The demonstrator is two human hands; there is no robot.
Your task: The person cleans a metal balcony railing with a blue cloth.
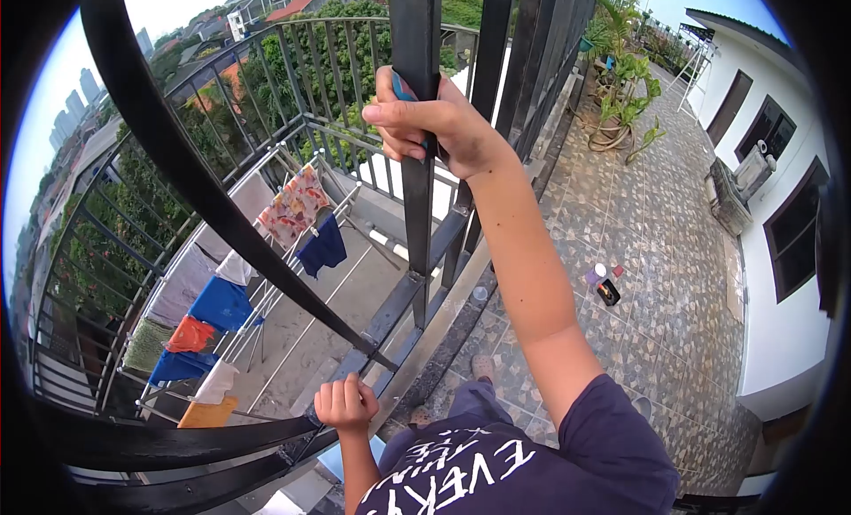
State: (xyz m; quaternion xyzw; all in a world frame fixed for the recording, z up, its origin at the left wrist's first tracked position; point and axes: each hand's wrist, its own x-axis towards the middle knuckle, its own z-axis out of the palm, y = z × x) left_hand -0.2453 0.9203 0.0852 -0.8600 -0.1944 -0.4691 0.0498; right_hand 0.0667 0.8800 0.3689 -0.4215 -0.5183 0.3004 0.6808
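Observation:
My right hand (434,125) is raised and wrapped around an upright black metal bar (414,214) of the railing. A bit of thin blue material (402,89) shows between its fingers and the bar, pressed against the metal. Lower down, my left hand (346,402) is curled closed close to the bottom rail (390,316); the inside of its grip is hidden, so I cannot tell what it holds. Another black bar (222,214) curves past on the left.
Beyond the railing, a drying rack (257,302) carries several clothes. On the right, tiled floor (656,240) runs beside a white house wall (767,338). A small dark container (608,292) stands on the tiles near a purple-and-white one (596,273). Potted plants (620,116) line the far railing.

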